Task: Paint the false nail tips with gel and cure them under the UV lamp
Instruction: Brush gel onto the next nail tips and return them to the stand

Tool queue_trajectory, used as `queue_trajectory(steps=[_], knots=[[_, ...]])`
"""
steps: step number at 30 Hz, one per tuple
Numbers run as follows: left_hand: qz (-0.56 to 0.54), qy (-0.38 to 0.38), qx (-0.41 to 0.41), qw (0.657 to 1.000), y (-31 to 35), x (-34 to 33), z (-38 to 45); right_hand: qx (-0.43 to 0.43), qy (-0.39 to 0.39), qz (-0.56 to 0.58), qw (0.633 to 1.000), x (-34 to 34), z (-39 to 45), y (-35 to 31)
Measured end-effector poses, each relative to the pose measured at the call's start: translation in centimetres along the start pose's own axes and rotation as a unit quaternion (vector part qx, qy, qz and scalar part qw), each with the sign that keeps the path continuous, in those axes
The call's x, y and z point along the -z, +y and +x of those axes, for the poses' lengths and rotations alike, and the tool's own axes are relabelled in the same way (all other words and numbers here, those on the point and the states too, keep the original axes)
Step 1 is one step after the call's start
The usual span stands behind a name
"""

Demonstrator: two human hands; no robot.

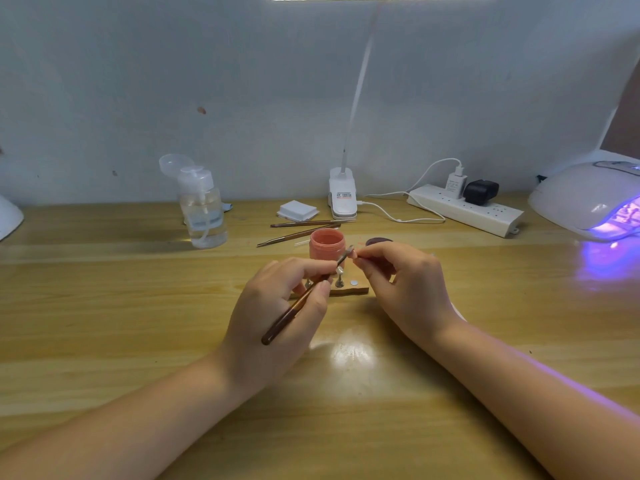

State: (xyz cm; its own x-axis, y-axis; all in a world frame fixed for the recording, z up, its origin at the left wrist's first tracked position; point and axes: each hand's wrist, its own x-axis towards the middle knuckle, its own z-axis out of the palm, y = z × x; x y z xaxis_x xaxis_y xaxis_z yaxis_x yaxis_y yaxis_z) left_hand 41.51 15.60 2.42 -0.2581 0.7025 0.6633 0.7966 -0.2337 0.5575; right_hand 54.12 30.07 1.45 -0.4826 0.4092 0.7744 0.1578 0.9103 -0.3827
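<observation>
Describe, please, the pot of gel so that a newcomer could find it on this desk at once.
Start at the white clip-on desk lamp base against the back wall of the wooden table. Come straight towards the person, past two thin brown brushes lying flat, to the small round salmon-pink jar just beyond the fingertips. It is the only pink, open container; the nearby pump bottle is clear.

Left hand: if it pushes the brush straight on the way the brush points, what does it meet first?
Probably the small nail tip pinched in the right hand: the brush held by the left hand already ends at it. The pink jar seems farther back.
</observation>
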Motion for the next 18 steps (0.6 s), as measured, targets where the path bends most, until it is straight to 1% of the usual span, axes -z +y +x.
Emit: queue_trajectory(steps=[6,10,14,18], knots=[[-0.019,0.014,-0.013,1.0,0.08,0.05,-0.18,-0.002,-0.002,-0.004,1.0,-0.01,0.05,-0.02],[-0.005,-0.001,-0.016,1.0,0.07,0.05,-0.07,-0.005,-0.001,-0.001,1.0,-0.05,0.03,-0.03],[-0.044,0.005,-0.004,0.999,-0.04,0.18,-0.37,-0.013,0.006,0.003,1.0,-0.03,0.06,0.06],[-0.02,0.006,-0.002,1.0,0.1,0.05,-0.07,-0.006,0.007,0.0,1.0,0.03,0.01,0.06]])
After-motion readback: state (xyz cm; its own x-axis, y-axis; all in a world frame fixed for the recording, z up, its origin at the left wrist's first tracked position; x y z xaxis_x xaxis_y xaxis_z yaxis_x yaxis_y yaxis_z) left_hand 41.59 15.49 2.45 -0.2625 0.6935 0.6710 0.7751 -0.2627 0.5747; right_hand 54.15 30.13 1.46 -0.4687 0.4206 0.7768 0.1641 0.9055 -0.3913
